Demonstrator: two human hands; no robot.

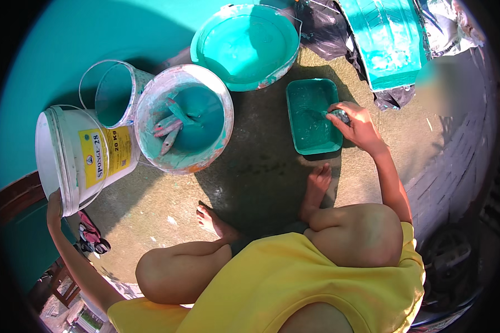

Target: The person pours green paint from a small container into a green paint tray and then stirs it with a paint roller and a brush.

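My right hand (359, 126) is closed around a small, paint-smeared grey object (340, 116) whose kind I cannot make out. That hand is over the right rim of a rectangular green tray (314, 145) with wet green paint inside. Far to the left, my left hand (54, 207) grips the rim of a big white bucket (110, 183) with a yellow label, which lies tipped toward me. Part of the fingers is hidden at the rim. A round, paint-stained bucket (221, 145) beside it holds teal liquid and several paint-covered tools (172, 126).
A smaller bucket (132, 89) leans behind the white one. At the back stand a wide basin (244, 84) of teal paint and a teal-coated panel (386, 44) on black plastic (323, 33). Sandals (94, 236) lie at left. My bare feet (316, 186) rest on the concrete.
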